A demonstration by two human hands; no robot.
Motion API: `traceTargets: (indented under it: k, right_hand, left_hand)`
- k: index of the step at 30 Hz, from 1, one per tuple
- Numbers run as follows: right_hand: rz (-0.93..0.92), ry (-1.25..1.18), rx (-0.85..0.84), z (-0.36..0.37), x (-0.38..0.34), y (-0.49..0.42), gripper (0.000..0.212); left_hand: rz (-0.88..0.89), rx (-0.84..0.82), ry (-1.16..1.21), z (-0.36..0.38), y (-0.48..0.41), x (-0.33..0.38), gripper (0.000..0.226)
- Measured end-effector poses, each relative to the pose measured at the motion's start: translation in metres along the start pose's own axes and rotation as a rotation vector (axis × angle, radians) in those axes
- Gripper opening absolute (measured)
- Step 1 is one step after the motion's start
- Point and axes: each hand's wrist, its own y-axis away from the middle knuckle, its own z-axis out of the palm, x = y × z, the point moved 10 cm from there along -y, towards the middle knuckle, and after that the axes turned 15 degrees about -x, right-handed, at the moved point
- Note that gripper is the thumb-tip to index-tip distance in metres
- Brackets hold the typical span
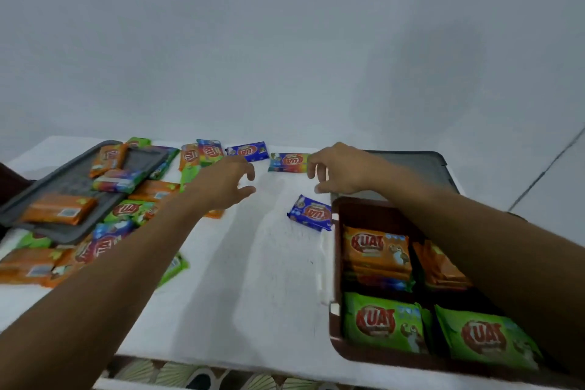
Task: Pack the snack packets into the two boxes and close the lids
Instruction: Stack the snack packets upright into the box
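**Q:** How do the two hands lie?
**A:** Take 12 o'clock as straight away from the wearer. Both hands reach out over the white table (pixel 253 279). The left hand (pixel 226 185) hovers near the table's middle with its fingers spread and loosely bent and its thumb apart, holding nothing. The right hand (pixel 340 169) hangs at its 3 o'clock, fingers curled loosely downward, with nothing between them.

**Q:** Which packets lie nearest?
**A:** A blue packet (pixel 310 213) lies flat at 7 o'clock of the right hand, just beside the far left corner of the brown box (pixel 335 263). A multicoloured packet (pixel 286 162) lies between the two hands, toward 12 o'clock. A second blue packet (pixel 248 151) lies at 12 o'clock of the left hand.

**Q:** And the box itself?
**A:** It stands open at 4 o'clock on the table. Its grey lid (pixel 440 174) lies at its 12 o'clock, partly behind the right forearm. Inside, orange packets (pixel 376 250) fill the far half and green packets (pixel 383 323) the near half, two stacks of each.

**Q:** What occupies the 9 o'clock side?
**A:** A grey panel (pixel 72 182) lies flat there with several packets on it. More loose packets (pixel 126 209) are heaped along its near and right edges.
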Motion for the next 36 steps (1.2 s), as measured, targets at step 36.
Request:
traceTargets:
  k: [36]
  right_hand:
    - [0.208, -1.069, 0.082, 0.002, 0.066, -0.044, 0.016]
  left_hand:
    - [0.047, 0.279, 0.918, -0.040, -0.121, -0.096, 0.037]
